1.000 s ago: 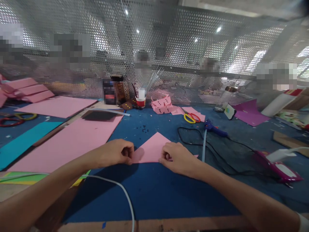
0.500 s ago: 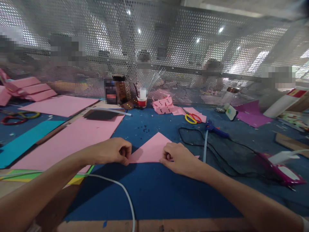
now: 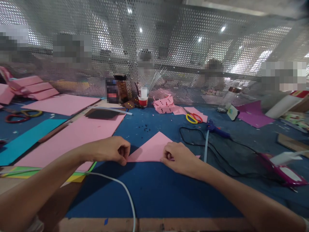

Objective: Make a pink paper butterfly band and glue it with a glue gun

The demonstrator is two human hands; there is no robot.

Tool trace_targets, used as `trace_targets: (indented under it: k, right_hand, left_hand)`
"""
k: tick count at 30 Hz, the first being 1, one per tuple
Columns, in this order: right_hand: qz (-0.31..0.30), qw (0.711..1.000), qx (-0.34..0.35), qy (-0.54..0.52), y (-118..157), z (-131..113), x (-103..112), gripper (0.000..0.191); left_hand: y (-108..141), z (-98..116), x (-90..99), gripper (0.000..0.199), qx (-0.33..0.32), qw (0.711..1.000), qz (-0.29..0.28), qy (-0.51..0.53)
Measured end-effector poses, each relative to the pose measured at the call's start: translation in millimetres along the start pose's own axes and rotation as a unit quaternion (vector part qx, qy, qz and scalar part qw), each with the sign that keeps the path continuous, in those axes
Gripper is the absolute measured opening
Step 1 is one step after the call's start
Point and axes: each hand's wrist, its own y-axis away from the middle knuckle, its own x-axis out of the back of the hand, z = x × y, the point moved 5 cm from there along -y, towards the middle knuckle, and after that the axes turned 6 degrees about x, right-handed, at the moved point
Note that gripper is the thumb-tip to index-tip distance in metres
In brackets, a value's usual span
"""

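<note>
A pink sheet of paper (image 3: 152, 146), folded into a triangle, lies on the blue table surface (image 3: 154, 190) with its point facing away from me. My left hand (image 3: 117, 150) has its fingers closed in a pinch at the paper's left corner. Toward the right end of the folded edge, my right hand (image 3: 175, 157) is curled, fingertips pressed on the paper. It covers part of the right side; a small pink tip shows beyond it.
A blue glue gun (image 3: 217, 129) with a black cord lies right of the paper. Behind it are scissors (image 3: 194, 118) and a pink dotted paper piece (image 3: 164, 104). Pink sheets (image 3: 96, 128) lie left. A white cable (image 3: 124, 187) curves near the front. A perforated screen (image 3: 169, 38) stands behind.
My left hand has slid slightly left along the folded edge to the corner. My right hand stays at nearly the same spot. The view has shifted a little.
</note>
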Motion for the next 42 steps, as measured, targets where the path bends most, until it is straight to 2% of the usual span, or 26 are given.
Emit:
trace_targets:
  k: [5,7,11,15,18,20,31,36,42]
  right_hand:
    - [-0.009,1.0,-0.004,0.01,0.5,-1.0,0.2,0.011]
    - [-0.012,1.0,-0.006,0.014,0.4,-1.9,1.0,0.01]
    - [-0.017,1.0,-0.011,0.019,-0.2,-2.9,1.4,0.01]
    - [-0.017,1.0,-0.006,0.023,-0.5,-2.8,0.7,0.009]
    - [-0.012,1.0,-0.003,0.016,-0.1,-2.4,0.6,0.009]
    - [-0.011,1.0,-0.004,0.011,0.1,-2.5,0.6,0.01]
    - [0.001,1.0,-0.003,0.01,-0.5,-2.4,0.8,0.01]
    - [0.0,1.0,-0.004,0.015,-0.8,-3.0,0.6,0.009]
    - [-0.004,0.999,-0.016,0.028,-1.2,-5.3,-0.4,0.015]
  left_hand:
    - [4.2,3.0,0.9,0.018,-0.005,1.0,-0.01,-0.001]
    - [4.9,8.5,0.1,0.02,-0.015,1.0,0.003,0.006]
    - [1.0,24.2,-8.1,0.024,-0.045,0.996,0.072,0.03]
    - [-5.6,37.8,-27.5,0.024,-0.072,0.991,0.109,0.013]
    - [-8.0,43.2,-33.7,0.023,-0.062,0.985,0.163,-0.008]
    - [-9.2,45.2,-35.4,0.022,-0.05,0.983,0.179,-0.015]
    - [-14.4,47.5,-38.8,0.02,-0.035,0.973,0.212,-0.089]
    - [-17.4,50.6,-38.8,0.03,-0.023,0.972,0.214,-0.099]
    - [-18.7,50.6,-40.0,0.029,-0.03,0.97,0.219,-0.1]
